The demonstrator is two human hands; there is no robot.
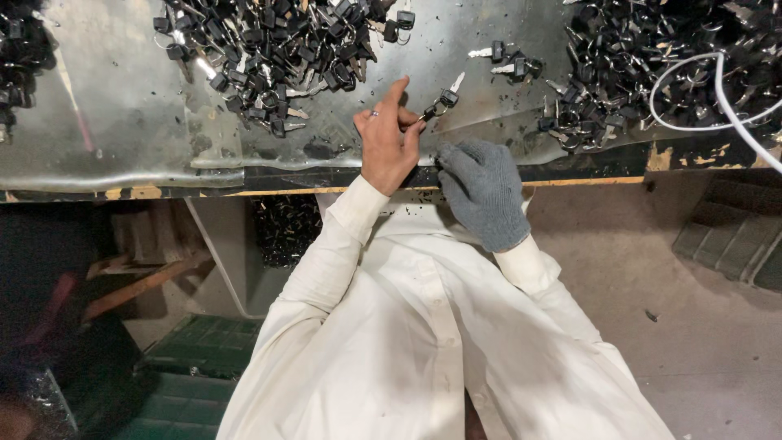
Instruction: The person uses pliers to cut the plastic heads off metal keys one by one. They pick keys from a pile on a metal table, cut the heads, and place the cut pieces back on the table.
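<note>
L hand (389,147), bare, pinches a black-headed key (440,99) on its ring just above the metal bench (130,122) edge. R hand (482,191), grey glove, is curled beside it; grip unclear. Key piles (269,57) behind.

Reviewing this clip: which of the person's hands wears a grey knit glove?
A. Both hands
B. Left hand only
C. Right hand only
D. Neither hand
C. The right hand is covered by a grey knit glove and rests at the edge of the metal-topped table, while the bare left hand pinches a small black-headed key.
</note>
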